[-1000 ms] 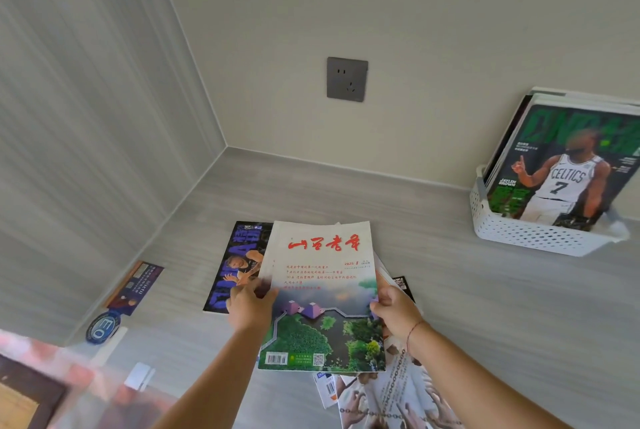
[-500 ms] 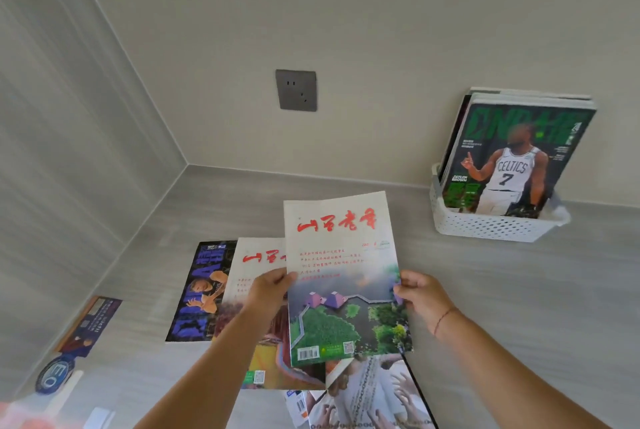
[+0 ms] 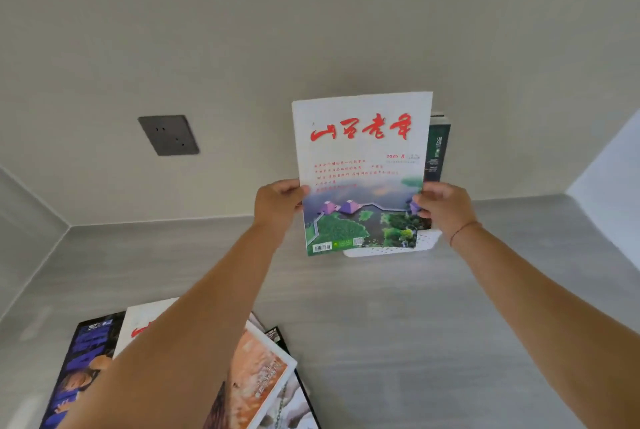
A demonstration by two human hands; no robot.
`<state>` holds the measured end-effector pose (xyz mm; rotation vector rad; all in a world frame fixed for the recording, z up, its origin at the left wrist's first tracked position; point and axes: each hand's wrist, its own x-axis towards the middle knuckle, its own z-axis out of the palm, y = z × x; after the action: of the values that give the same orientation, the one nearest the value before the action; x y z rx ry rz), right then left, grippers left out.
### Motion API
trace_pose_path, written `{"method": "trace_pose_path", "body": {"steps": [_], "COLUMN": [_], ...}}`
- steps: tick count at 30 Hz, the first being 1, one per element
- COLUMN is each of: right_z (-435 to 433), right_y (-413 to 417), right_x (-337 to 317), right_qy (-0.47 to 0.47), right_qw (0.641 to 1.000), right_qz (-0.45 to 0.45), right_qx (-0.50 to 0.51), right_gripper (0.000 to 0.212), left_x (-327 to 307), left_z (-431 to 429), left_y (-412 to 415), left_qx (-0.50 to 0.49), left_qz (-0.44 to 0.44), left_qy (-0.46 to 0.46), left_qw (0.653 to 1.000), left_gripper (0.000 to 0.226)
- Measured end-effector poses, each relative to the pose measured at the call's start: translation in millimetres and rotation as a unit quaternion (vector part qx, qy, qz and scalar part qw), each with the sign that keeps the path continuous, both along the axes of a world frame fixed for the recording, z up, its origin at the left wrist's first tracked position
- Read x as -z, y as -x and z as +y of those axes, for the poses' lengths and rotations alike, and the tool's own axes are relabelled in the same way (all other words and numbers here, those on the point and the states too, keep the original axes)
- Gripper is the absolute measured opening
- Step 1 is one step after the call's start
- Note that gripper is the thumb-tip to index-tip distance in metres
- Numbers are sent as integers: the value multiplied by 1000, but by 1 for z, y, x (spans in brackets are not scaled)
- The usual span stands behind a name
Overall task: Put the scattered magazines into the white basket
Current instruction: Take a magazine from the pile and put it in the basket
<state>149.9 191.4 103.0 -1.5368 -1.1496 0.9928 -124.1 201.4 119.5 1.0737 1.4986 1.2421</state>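
Note:
I hold a white magazine with red calligraphy and a green landscape (image 3: 360, 165) upright, raised in front of the white basket (image 3: 424, 243). My left hand (image 3: 277, 203) grips its left edge and my right hand (image 3: 441, 207) grips its right edge. The basket is mostly hidden behind the magazine; only its perforated lower right corner shows. A dark green magazine (image 3: 438, 144) standing in the basket peeks out at the right. Several scattered magazines (image 3: 263, 376) lie on the counter at the lower left, partly under my left forearm, among them a dark blue one (image 3: 79, 376).
A grey counter (image 3: 398, 324) runs back to a beige wall with a dark grey power socket (image 3: 169, 135). A side wall closes the left, and a white panel (image 3: 616, 207) stands at the right edge.
Both hands have carried the white magazine up and right, from over the pile to in front of the basket. The view has turned right, so the basket now sits behind the magazine.

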Motion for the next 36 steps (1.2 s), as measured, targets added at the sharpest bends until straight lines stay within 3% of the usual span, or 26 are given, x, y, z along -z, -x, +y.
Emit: {"method": "trace_pose_path", "body": {"steps": [7, 10, 17, 24, 29, 31, 32, 36], "right_z": [46, 55, 65, 69, 70, 69, 68, 70], "right_y": [-58, -67, -72, -69, -60, -55, -52, -38], "right_x": [-10, 5, 53, 72, 76, 77, 77, 73], "right_qy": [-23, -7, 69, 73, 55, 45, 43, 28], "right_qw": [999, 999, 996, 989, 984, 979, 978, 995], "right_qz": [10, -2, -22, -118, -149, -167, -168, -52], "right_qx": [42, 50, 50, 53, 86, 109, 114, 79], "right_gripper": [23, 29, 16, 21, 17, 17, 20, 69], "left_x": [-9, 4, 55, 78, 77, 78, 79, 80], "left_z": [48, 60, 69, 75, 75, 74, 73, 72], "left_y": [-67, -81, -96, -100, -107, -110, -112, -119], "left_qx": [-17, -31, -65, -91, -120, -118, -108, -54], "left_qz": [35, 49, 79, 120, 143, 150, 153, 182], "left_qy": [-36, -16, 70, 101, 84, 74, 67, 35], "left_qw": [999, 998, 992, 983, 979, 979, 980, 981], "left_gripper": [21, 18, 14, 15, 38, 34, 29, 33]}}
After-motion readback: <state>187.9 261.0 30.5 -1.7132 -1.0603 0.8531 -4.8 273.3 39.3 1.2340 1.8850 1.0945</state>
